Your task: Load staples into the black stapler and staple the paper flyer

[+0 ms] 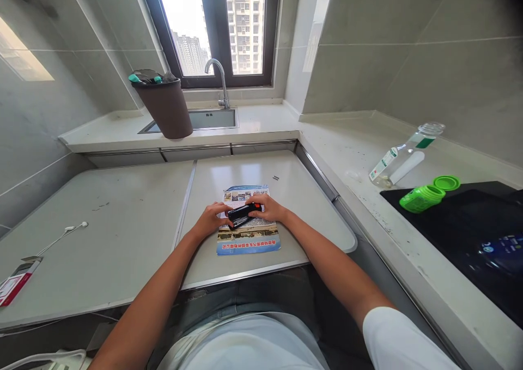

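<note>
Both my hands are on a black stapler [241,215] with a small orange-red part near its right end. My left hand [211,220] pinches its left end between thumb and fingers. At the other end, my right hand [267,208] has its fingers closed around the stapler. Beneath lies a printed leaflet [249,247] with a blue band and small pictures, flat on the white table and partly covered by my hands. Small metal strips that look like staples [276,177] rest on the table beyond the leaflet.
A brown bin [165,111] stands by the sink [214,119] and faucet [223,84]. On the right counter are a clear bottle [402,157], an open green container [423,198] and a black cooktop [478,228]. At left lie a red-and-white box [18,283] and a white cable [61,238].
</note>
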The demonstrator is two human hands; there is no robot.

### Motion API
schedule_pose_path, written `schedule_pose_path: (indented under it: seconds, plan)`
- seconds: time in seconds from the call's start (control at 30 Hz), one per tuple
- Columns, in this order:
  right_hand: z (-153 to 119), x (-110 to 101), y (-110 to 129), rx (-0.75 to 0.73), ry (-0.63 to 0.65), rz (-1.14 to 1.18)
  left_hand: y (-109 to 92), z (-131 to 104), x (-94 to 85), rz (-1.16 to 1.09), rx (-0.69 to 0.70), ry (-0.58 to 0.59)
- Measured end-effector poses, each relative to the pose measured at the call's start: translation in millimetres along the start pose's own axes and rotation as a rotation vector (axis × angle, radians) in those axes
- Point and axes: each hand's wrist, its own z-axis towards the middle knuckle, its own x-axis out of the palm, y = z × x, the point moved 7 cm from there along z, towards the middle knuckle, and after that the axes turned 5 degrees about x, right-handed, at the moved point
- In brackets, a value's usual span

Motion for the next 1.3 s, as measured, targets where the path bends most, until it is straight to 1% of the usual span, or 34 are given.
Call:
schedule_pose_path:
  seconds: [0.13, 0.27, 0.4, 0.5, 0.53, 0.6, 0.7, 0.77, 0.87, 0.97, 1.07, 1.13, 1.2, 1.3]
  plan:
    - [0, -1, -2, 0.035, -0.002, -0.080, -6, 1, 7.5, 0.095, 0.059, 0.079]
    - [-2, -1, -2, 0.064, 0.027, -0.151, -7, 3, 6.6, 0.146, 0.098, 0.097]
    - [0, 6, 4, 0.037, 0.063, -0.144, -2, 4, 1.1, 0.131, 0.121, 0.088]
    - [3, 13, 10, -0.018, 0.086, -0.107, 8, 4, 1.1, 0.091, 0.077, 0.126]
    - [4, 12, 9, -0.021, 0.066, -0.104, 12, 3, 2.3, 0.090, 0.057, 0.150]
    - [4, 1, 4, 0.015, -0.029, -0.104, 19, 2, 3.7, 0.125, 0.017, 0.178]
    - [-3, -29, -12, 0.150, -0.248, -0.143, 30, 0, -1.4, 0.239, -0.045, 0.149]
    - [-10, -49, -24, 0.250, -0.366, -0.241, 39, -2, -8.9, 0.312, -0.103, 0.103]
    - [-20, -69, -41, 0.412, -0.459, -0.387, 50, -6, -19.9, 0.378, -0.183, 0.043]
    - [-28, -79, -56, 0.540, -0.501, -0.413, 57, -9, -25.5, 0.409, -0.237, 0.007]
    - [-32, -83, -63, 0.567, -0.495, -0.404, 58, -10, -27.1, 0.416, -0.277, -0.031]
    - [-32, -83, -64, 0.551, -0.455, -0.370, 58, -11, -26.4, 0.414, -0.292, -0.047]
    - [-31, -79, -61, 0.499, -0.370, -0.294, 57, -10, -25.3, 0.416, -0.295, -0.054]
    - [-27, -70, -51, 0.401, -0.230, -0.164, 55, -10, -24.4, 0.423, -0.293, -0.055]
